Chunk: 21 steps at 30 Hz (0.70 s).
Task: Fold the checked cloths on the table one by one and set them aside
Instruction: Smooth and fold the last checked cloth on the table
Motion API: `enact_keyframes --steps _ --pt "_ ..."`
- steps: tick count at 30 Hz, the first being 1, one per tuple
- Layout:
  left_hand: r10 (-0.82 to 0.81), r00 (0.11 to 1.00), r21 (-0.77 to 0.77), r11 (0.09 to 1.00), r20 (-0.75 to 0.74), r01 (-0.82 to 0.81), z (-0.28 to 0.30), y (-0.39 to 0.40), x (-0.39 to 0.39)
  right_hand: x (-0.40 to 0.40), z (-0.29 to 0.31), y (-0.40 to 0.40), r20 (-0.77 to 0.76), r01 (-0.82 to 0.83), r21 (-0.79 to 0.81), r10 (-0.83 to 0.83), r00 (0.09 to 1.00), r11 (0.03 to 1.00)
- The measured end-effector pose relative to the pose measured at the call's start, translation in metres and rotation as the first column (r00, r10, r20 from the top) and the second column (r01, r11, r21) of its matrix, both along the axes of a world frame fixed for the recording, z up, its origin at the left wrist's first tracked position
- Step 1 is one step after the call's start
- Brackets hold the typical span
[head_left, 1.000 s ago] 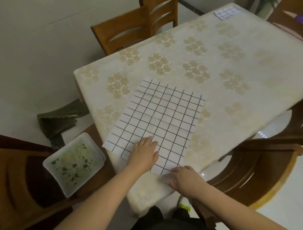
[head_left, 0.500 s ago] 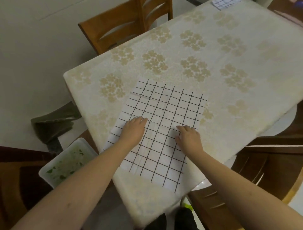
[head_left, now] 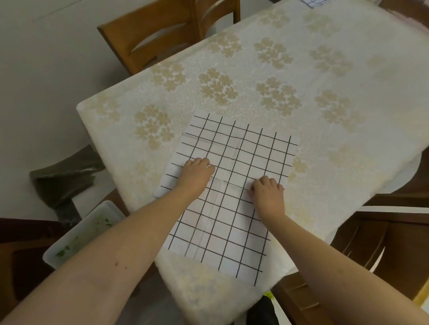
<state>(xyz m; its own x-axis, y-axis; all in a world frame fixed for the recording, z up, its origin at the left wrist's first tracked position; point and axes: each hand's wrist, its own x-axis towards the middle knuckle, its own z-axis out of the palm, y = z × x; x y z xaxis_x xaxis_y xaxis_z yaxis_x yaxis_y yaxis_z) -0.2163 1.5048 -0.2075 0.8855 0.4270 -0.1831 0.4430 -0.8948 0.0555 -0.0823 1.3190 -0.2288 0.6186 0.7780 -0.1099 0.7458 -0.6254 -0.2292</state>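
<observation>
A white checked cloth with a black grid lies spread flat near the front corner of the table, its near edge reaching the table's rim. My left hand rests on the cloth's left middle and my right hand on its right middle. Both hands have their fingers curled down into the fabric, and a slight crease runs between them. Another checked cloth peeks in at the table's far edge, mostly cut off.
The table wears a cream cloth with a gold flower print. A wooden chair stands at the far left side, another chair at the right. A white tray with green scraps sits low on the left, beside a dark green bag.
Both hands slid from the cloth's near edge up to its middle. Their fingers, flat half a second ago, are now curled into the fabric.
</observation>
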Motion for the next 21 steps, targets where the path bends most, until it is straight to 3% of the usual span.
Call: enact_keyframes --steps 8,15,21 --pt "-0.012 0.998 -0.015 1.000 0.067 0.014 0.006 -0.002 0.001 0.003 0.016 -0.010 0.031 -0.066 0.150 0.062 0.998 0.986" --pt "-0.009 0.964 -0.043 0.999 0.264 0.021 0.052 0.000 -0.006 0.027 0.059 -0.014 0.098 -0.200 0.317 0.177 0.979 0.927" --pt "-0.134 0.920 0.167 0.983 0.369 0.077 0.117 0.025 0.006 0.064 0.127 0.001 0.307 -0.334 0.377 0.224 0.925 0.864"
